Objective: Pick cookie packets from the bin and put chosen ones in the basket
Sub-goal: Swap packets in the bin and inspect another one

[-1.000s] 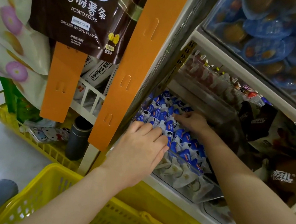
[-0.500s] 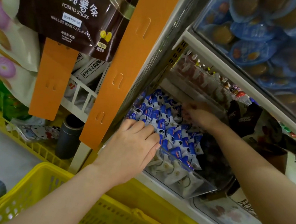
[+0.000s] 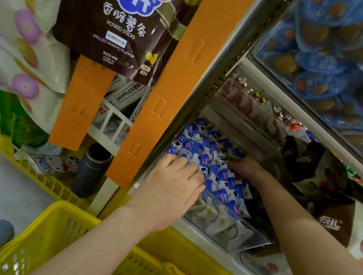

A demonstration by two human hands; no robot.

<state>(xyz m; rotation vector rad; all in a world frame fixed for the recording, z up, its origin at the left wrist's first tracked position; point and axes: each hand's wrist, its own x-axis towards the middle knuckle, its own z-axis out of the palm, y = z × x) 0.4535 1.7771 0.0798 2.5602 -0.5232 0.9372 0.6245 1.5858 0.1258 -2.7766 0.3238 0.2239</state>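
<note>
The right hand has slid a little toward the front of the bin since the earlier frame, while the left hand stays at the bin's front-left corner. The left grip is spread, fingers lying nearly flat on the blue-and-white cookie packets. The right grip is buried among packets near the bin's right wall, so I cannot tell whether it pinches one. Packets are heaped up to the clear front wall, so a careless rake could tip some over that edge and past the yellow basket below. The right forearm could also drag the brown bags beside it. The basket's inside is cut off, and the packet print is too small to read.
</note>
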